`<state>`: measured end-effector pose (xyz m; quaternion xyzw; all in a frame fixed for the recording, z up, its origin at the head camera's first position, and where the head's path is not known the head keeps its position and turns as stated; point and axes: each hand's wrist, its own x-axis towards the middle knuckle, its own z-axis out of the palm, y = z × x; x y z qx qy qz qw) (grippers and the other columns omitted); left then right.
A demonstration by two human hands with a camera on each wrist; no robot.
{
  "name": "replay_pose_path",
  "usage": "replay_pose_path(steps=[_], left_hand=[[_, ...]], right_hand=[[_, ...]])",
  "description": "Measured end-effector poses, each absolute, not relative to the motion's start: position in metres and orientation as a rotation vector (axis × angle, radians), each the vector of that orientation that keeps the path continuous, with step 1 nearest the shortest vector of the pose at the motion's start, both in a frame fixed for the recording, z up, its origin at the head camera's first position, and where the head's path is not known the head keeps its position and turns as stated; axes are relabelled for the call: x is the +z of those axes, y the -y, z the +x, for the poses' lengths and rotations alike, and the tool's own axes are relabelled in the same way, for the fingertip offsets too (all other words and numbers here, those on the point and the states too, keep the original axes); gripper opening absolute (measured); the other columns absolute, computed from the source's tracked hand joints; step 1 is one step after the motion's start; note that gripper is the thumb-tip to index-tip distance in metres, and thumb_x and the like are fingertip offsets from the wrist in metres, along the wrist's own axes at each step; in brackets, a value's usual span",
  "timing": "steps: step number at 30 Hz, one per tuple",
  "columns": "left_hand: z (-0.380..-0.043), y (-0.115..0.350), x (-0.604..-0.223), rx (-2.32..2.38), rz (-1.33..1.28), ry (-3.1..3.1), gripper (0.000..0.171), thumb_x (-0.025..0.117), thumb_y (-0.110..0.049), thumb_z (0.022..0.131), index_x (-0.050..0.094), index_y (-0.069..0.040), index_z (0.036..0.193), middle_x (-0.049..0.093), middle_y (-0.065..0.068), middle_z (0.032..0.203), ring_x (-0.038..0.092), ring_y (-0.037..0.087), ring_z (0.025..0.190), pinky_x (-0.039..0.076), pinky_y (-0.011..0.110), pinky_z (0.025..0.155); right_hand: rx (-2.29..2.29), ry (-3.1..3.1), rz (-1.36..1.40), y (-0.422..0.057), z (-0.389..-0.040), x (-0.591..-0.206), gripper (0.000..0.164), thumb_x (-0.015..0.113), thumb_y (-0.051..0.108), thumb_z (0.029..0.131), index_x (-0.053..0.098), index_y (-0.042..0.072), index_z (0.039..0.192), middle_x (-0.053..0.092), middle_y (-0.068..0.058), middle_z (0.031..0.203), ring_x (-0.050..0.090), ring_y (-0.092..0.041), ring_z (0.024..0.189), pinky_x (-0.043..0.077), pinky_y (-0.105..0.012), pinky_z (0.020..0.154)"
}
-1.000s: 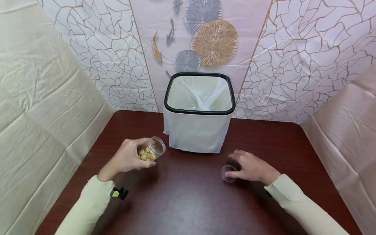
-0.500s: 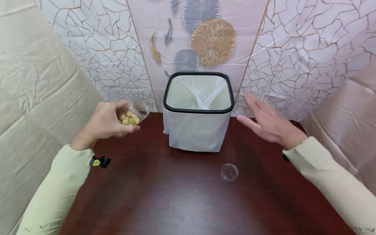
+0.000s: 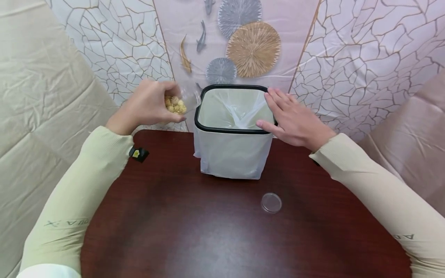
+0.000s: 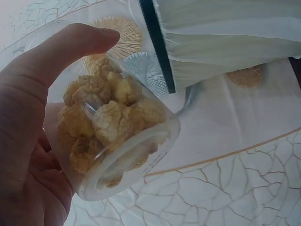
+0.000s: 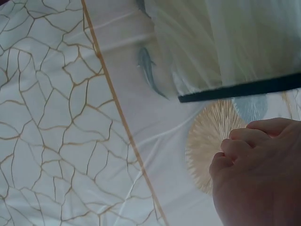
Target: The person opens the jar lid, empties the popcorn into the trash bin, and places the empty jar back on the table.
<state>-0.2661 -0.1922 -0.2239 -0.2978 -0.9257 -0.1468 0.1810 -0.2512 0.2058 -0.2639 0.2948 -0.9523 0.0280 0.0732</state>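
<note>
My left hand (image 3: 149, 103) grips a clear plastic jar (image 4: 117, 136), tilted with its mouth toward the left rim of a lined trash bin (image 3: 232, 154). Several pieces of popcorn (image 3: 175, 105) are inside the jar, and they fill much of it in the left wrist view. At the bin's right rim is my right hand (image 3: 295, 119), its fingers straight and holding nothing; whether it touches the rim I cannot tell. A clear round lid (image 3: 271, 202) lies on the table, in front of the bin and to its right.
The bin has a black rim (image 3: 236, 131) and a translucent white bag (image 3: 240, 112) inside. It stands at the back of a dark reddish-brown table (image 3: 215, 231). Behind it hangs a patterned backdrop (image 3: 347, 58); beige cloth (image 3: 45, 116) closes off both sides.
My right hand has let go of the lid and risen to the bin's right rim. My left hand has lifted the jar up to the bin's left side.
</note>
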Motion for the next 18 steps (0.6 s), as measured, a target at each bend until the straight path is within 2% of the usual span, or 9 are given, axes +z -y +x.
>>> replay_pose_path(steps=[10, 18], left_hand=[[-0.289, 0.164, -0.205, -0.307, -0.908, 2.669, 0.041, 0.089, -0.025, 0.076, 0.065, -0.005, 0.102, 0.071, 0.010, 0.091, 0.058, 0.024, 0.076, 0.047, 0.035, 0.068], [-0.299, 0.150, -0.196, -0.266, -0.967, 2.663, 0.032, 0.081, -0.010, 0.074, 0.060, -0.003, 0.097, 0.062, 0.009, 0.083, 0.057, 0.025, 0.075, 0.049, 0.037, 0.069]], right_hand=[[0.038, 2.881, 0.827, -0.202, -0.261, -0.280, 0.093, 0.037, 0.064, 0.108, 0.015, -0.006, 0.166, 0.016, -0.028, 0.174, 0.014, -0.044, 0.164, 0.015, -0.059, 0.132], [0.128, 2.935, 0.791, -0.202, -0.265, -0.286, 0.094, 0.037, 0.064, 0.108, 0.014, -0.006, 0.166, 0.013, -0.028, 0.175, 0.012, -0.044, 0.164, 0.013, -0.057, 0.133]])
